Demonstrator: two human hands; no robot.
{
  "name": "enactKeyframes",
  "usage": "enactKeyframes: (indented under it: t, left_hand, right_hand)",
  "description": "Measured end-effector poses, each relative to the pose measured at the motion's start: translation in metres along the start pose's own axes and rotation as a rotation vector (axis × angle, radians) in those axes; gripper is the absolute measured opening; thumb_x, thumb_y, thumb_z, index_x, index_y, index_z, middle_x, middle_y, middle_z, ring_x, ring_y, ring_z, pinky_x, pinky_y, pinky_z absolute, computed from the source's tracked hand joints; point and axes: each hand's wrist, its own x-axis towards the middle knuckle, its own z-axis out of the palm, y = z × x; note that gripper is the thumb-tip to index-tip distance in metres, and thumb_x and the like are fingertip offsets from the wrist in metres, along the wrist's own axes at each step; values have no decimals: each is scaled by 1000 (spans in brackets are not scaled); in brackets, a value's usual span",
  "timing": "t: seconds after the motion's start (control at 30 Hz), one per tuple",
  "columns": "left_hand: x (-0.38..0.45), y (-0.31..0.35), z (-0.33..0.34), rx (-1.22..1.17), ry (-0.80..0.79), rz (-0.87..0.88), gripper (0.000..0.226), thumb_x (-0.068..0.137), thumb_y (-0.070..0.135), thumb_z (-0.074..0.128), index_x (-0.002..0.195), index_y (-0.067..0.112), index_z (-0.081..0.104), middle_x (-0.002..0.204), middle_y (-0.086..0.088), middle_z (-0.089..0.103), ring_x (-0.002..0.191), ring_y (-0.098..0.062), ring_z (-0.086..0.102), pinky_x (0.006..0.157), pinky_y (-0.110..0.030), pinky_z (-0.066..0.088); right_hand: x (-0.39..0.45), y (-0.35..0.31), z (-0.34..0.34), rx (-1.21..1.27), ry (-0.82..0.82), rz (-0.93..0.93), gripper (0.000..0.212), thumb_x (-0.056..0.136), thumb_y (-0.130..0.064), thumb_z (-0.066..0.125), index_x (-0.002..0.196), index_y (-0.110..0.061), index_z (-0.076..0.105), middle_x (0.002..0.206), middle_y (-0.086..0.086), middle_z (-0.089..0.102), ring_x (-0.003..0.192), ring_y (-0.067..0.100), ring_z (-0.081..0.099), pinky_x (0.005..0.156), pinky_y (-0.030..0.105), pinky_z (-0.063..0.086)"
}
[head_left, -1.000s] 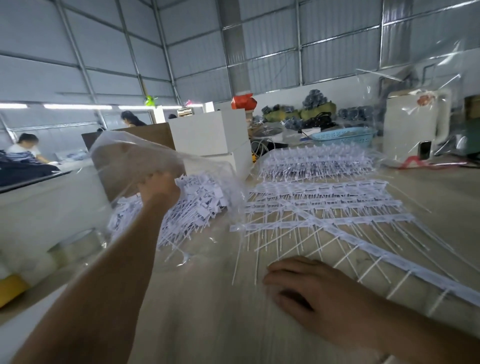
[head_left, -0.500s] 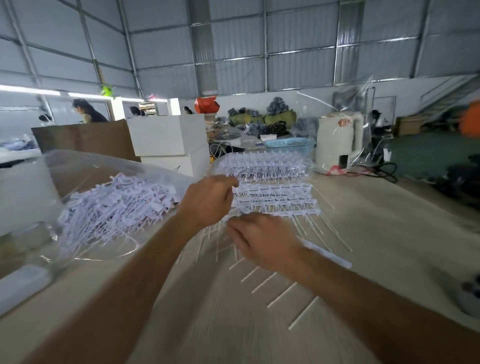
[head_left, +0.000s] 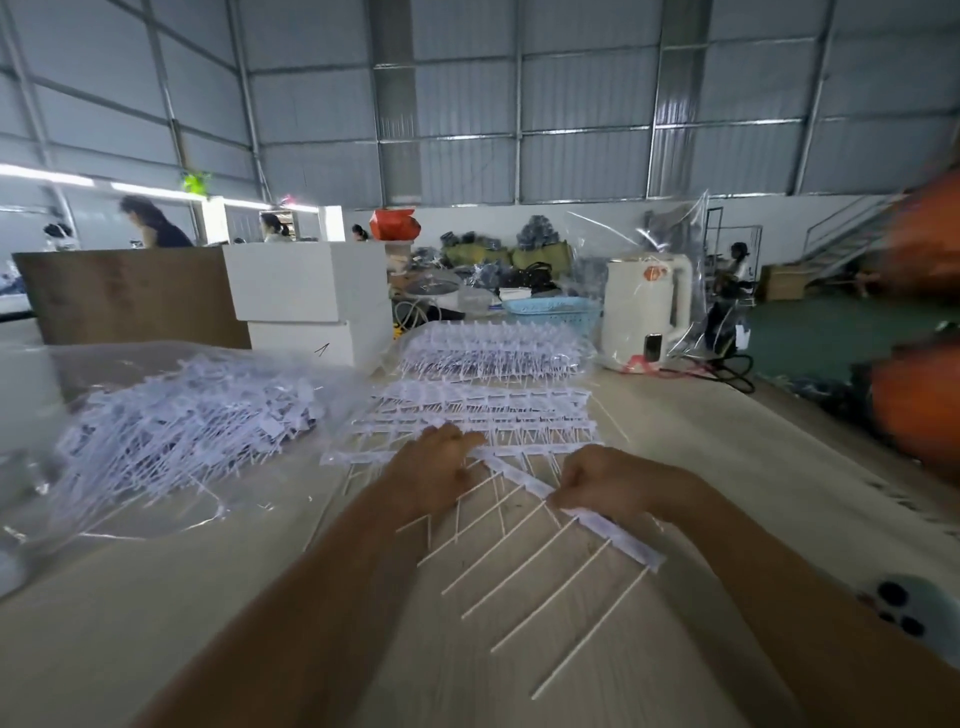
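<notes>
A white plastic strip (head_left: 613, 530) with several thin white sticks hanging from it lies slantwise on the pale wooden table (head_left: 156, 613). My left hand (head_left: 434, 465) grips the strip's far end. My right hand (head_left: 605, 480) pinches the strip nearer its middle. Behind the hands lie several more such strips in flat rows (head_left: 478, 415), and a higher heap of them (head_left: 493, 348) sits farther back. A clear plastic bag full of loose white tags (head_left: 176, 421) rests on the table to the left.
Two stacked white boxes (head_left: 306, 301) and a brown board (head_left: 130, 296) stand behind the bag. A white electric kettle (head_left: 647, 312) and a blue basket (head_left: 550, 312) stand at the back right. A phone (head_left: 914, 608) lies by my right forearm. People work in the background.
My left hand has let go of the bag of tags and come over to the strips. Both hands have taken hold of the nearest strip. The camera has swung right.
</notes>
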Motion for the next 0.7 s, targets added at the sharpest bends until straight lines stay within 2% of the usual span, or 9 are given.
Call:
enactKeyframes:
  t: [0.07, 0.13, 0.23, 0.33, 0.37, 0.43, 0.53, 0.63, 0.7]
  left_hand:
    - [-1, -6, -3, -46, 78, -32, 51, 97, 30, 52, 147, 30, 42, 146, -4, 46, 132, -27, 45, 106, -47, 43]
    - [-4, -13, -5, -116, 119, -112, 57, 98, 40, 53, 151, 32, 35, 152, -4, 40, 136, -28, 41, 110, -47, 39]
    - [-4, -25, -12, -271, 143, -147, 70, 94, 53, 59, 154, 32, 30, 156, -7, 37, 140, -30, 39, 112, -49, 37]
    - [1, -32, -26, -489, 190, -188, 66, 91, 58, 62, 147, 33, 39, 148, -6, 46, 127, -25, 52, 103, -40, 45]
    - [0, -33, -29, -528, 170, -208, 63, 91, 58, 62, 144, 32, 42, 144, -5, 50, 120, -22, 55, 97, -36, 46]
    - [-3, -32, -26, -501, 29, -209, 58, 92, 51, 64, 142, 27, 46, 139, -5, 53, 110, -21, 59, 94, -35, 48]
    - [-6, -28, -15, -203, -117, -139, 58, 91, 48, 68, 141, 27, 49, 141, -5, 54, 123, -26, 54, 104, -42, 44]
    - [-4, -26, -18, -268, -36, -125, 53, 89, 33, 73, 137, 25, 53, 136, -6, 59, 120, -27, 57, 100, -38, 46]
    - [-4, -28, -20, -318, 8, -127, 52, 89, 31, 73, 137, 22, 53, 134, -8, 61, 120, -29, 58, 99, -38, 47]
  right_hand:
    - [-2, 0, -7, 104, 45, -28, 23, 91, -27, 67, 79, -8, 67, 83, 6, 58, 79, 19, 54, 74, 34, 43]
    - [-5, 2, -16, 196, 94, -57, 23, 92, -30, 67, 81, -10, 68, 86, 1, 63, 81, 15, 58, 79, 34, 47]
    - [-13, 0, -32, 423, 75, -117, 22, 96, -32, 65, 89, -12, 63, 90, 4, 64, 76, 15, 64, 69, 32, 52]
    - [-15, -1, -43, 623, 78, -111, 31, 99, -31, 62, 106, -1, 60, 105, 11, 66, 71, 15, 69, 60, 26, 55]
    - [-14, -1, -40, 582, 87, -92, 34, 100, -31, 60, 108, 2, 59, 103, 11, 66, 70, 18, 67, 57, 25, 54]
    - [-9, 1, -26, 296, 57, -51, 34, 101, -29, 57, 97, 4, 63, 83, 10, 61, 69, 22, 57, 59, 27, 52]
    - [-3, 3, -6, -43, -71, 66, 27, 100, -24, 56, 84, -4, 65, 72, 8, 52, 69, 21, 48, 60, 26, 41]
    - [-6, 0, -13, -17, -39, 36, 30, 101, -26, 55, 85, -2, 63, 79, 14, 50, 74, 23, 49, 55, 17, 40]
    - [-10, -1, -23, 117, 23, -24, 31, 101, -26, 57, 87, 1, 62, 75, 10, 58, 66, 19, 55, 54, 16, 44]
